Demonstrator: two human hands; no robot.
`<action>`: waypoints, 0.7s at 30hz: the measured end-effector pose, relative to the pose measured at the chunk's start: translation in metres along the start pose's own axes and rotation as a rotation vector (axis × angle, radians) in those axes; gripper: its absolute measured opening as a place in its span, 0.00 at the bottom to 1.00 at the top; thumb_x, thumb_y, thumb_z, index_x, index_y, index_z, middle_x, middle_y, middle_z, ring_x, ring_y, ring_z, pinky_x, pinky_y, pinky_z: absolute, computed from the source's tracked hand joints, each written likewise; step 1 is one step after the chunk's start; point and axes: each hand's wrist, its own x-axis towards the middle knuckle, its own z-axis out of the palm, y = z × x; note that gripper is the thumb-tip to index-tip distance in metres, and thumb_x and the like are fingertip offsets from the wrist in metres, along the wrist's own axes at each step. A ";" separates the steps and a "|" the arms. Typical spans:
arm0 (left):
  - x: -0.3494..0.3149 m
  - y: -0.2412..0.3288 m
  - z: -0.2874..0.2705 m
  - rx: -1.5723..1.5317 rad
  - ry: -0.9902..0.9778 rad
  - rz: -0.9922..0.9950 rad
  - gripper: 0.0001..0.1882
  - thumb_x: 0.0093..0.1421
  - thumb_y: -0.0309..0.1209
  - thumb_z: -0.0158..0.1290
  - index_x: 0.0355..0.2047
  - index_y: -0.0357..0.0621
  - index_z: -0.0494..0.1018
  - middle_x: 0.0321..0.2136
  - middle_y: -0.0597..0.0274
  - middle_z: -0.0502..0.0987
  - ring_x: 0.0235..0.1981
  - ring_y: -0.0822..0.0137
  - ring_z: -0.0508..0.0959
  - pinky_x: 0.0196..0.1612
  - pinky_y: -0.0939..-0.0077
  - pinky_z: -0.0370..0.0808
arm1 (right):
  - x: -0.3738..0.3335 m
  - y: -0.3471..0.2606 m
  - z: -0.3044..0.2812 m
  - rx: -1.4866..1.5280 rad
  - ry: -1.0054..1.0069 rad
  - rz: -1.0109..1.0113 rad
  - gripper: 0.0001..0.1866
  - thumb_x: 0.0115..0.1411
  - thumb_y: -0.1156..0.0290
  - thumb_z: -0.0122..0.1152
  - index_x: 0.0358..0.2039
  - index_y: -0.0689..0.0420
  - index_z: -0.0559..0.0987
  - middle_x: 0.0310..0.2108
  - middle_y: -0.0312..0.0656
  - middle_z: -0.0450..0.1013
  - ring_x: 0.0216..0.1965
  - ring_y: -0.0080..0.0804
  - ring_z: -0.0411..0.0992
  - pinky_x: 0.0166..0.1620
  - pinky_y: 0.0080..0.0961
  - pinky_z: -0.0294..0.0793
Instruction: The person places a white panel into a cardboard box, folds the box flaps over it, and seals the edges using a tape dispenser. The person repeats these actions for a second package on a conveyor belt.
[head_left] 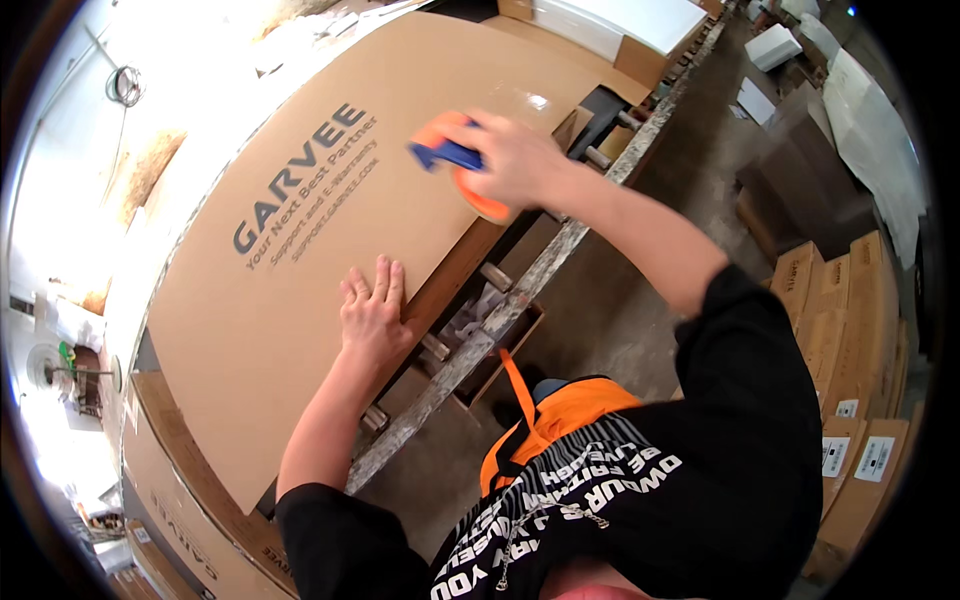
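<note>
A large flat brown cardboard box [290, 340] with dark printing on its top lies in front of me on a roller conveyor [495, 277]. My left hand [373, 315] rests palm down on the box near its close edge, fingers stretched out and holding nothing. Over the right part of the box, my right hand [525, 165] is wrapped round an orange and blue tape dispenser [450, 155]. Motion blurs the dispenser, and I cannot tell whether it touches the cardboard. A shiny strip [535, 101] shows on the box beyond that hand.
Another brown carton [190, 525] sits at the lower left. The conveyor's worn metal rail [470, 350] runs between me and the box. At the far end is an open carton with a white panel [620, 22]. Labelled cartons [835, 335] stand stacked on the right.
</note>
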 end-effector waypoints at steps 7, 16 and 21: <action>-0.007 0.002 0.010 -0.168 0.278 -0.014 0.44 0.40 0.40 0.68 0.60 0.48 0.68 0.60 0.58 0.69 0.60 0.39 0.68 0.62 0.45 0.65 | 0.108 -0.057 0.040 -0.248 -0.587 0.018 0.20 0.43 0.57 0.60 0.34 0.57 0.83 0.34 0.51 0.79 0.36 0.46 0.79 0.38 0.37 0.79; -0.011 0.006 0.017 -0.151 0.345 -0.006 0.41 0.38 0.40 0.68 0.56 0.49 0.73 0.58 0.61 0.72 0.57 0.38 0.71 0.58 0.41 0.68 | -0.061 -0.005 0.083 -0.270 -0.586 -0.005 0.16 0.41 0.63 0.62 0.30 0.58 0.84 0.37 0.51 0.80 0.39 0.44 0.80 0.42 0.35 0.79; -0.019 0.002 0.017 -0.164 0.380 -0.013 0.41 0.37 0.39 0.68 0.56 0.49 0.73 0.58 0.61 0.73 0.58 0.37 0.69 0.59 0.41 0.67 | -0.053 -0.028 0.130 -0.365 -0.799 -0.064 0.14 0.42 0.63 0.64 0.31 0.54 0.86 0.32 0.41 0.81 0.37 0.36 0.81 0.37 0.32 0.79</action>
